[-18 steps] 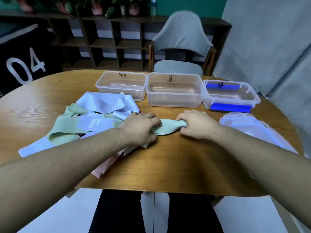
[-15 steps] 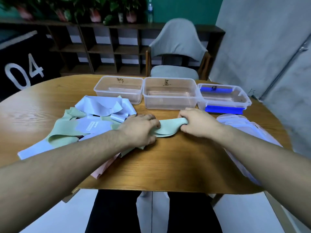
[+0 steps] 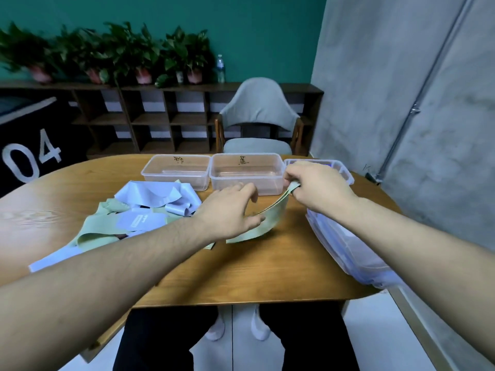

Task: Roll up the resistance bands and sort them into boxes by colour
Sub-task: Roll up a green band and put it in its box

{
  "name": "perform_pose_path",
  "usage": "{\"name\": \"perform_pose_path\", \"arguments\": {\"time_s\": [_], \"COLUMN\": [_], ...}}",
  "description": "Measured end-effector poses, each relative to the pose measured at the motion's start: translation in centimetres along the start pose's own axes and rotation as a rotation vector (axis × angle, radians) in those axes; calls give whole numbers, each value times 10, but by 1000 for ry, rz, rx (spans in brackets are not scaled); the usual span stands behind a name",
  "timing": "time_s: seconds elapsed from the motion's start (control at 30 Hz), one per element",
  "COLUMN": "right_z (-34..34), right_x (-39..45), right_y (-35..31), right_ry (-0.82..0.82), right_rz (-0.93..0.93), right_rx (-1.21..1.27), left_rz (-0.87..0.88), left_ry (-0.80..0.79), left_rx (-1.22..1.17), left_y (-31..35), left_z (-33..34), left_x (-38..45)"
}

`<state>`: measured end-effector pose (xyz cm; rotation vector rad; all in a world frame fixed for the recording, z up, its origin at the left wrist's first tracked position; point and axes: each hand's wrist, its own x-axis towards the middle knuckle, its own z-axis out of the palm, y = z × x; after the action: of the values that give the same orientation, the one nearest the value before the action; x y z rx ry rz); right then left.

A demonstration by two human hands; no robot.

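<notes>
While the right hand [image 3: 318, 187] pinches the green band [image 3: 270, 220] end up at 1 o'clock and the left hand [image 3: 227, 212] loosely grips lower, rolling hasn't started; next, curl that end tight.

Bare forearms, no sleeves in view, no watch or rings showing; left hand [image 3: 230, 210] and right hand [image 3: 318, 186] ungloved; black trousers [image 3: 160, 341] below the table edge; white socks [image 3: 215, 329] on both feet.
</notes>
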<state>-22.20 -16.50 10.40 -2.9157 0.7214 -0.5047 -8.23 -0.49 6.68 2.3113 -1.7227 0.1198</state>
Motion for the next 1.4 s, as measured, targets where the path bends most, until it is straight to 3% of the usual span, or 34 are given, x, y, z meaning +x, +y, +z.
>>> {"name": "perform_pose_path", "arguments": {"time_s": [0.2,0.4,0.53,0.67,0.83,1.07,1.4], "right_z": [-38,-68,-82,-94,-91,-87,-62], "right_x": [-22,-44,-55,-64,-91,-101,-85], "right_y": [-22,-38,-38,-39,-47,-59,-72], "right_ry": [55,134,181,143,-56,66,-69], "right_rz": [-87,-86,-4,59,94,137,196], "right_rx": [-97,-44,143,545,819,793,1040], "left_rz": [-10,-61,-104,-127,-163,-210,-296], "left_ry": [55,71,93,73,39,24,239], "left_rx": [-131,-644,-791,-977,-1061,-1087,-1217], "left_y": [45,74,81,88,92,96,62], "left_z": [-31,-51,-63,-77,-82,-84,-67], "left_x": [1,-6,-20,-36,-52,-65,-51]}}
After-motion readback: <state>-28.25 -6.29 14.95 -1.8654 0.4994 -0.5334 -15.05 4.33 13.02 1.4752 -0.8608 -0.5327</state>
